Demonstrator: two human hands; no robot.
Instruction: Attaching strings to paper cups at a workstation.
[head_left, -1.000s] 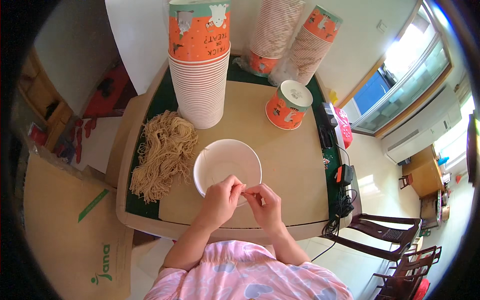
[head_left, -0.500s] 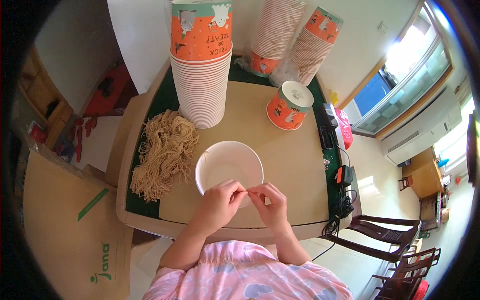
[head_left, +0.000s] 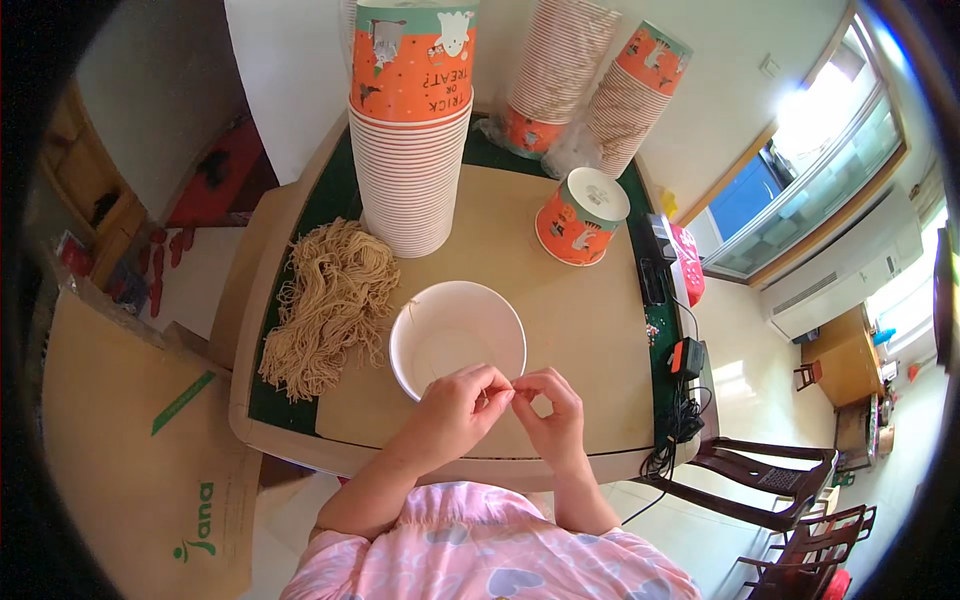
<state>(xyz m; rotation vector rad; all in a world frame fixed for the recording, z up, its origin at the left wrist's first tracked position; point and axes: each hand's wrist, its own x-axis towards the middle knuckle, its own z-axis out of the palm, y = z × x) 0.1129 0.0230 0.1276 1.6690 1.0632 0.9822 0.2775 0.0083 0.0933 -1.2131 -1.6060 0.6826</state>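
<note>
A white paper bucket point(head_left: 425, 330) stands upright on the table, its mouth facing up, with a short tan strand at its left rim. Over the bucket's near right edge, my left hand point(head_left: 462, 405) and my right hand point(head_left: 550, 410) meet at the fingertips. Both are closed in a pinch. Whatever lies between the fingertips is too fine to make out. Left of the bucket lies a loose heap of tan string point(head_left: 335, 305). Behind the heap rises a tall stack of paper buckets point(head_left: 412, 170), the topmost orange and green with printed figures.
One orange bucket point(head_left: 575, 230) sits upside down at the right. Two more bucket stacks, a left one point(head_left: 562, 60) and a right one point(head_left: 630, 105), lean at the back. Black cables point(head_left: 680, 420) and a power strip point(head_left: 655, 270) line the right edge. Cardboard point(head_left: 130, 420) stands at the left.
Both pinched hands have shifted slightly to the right, still meeting at the fingertips. The bucket and the string heap have stayed in place on the table; the whole view has tilted a little.
</note>
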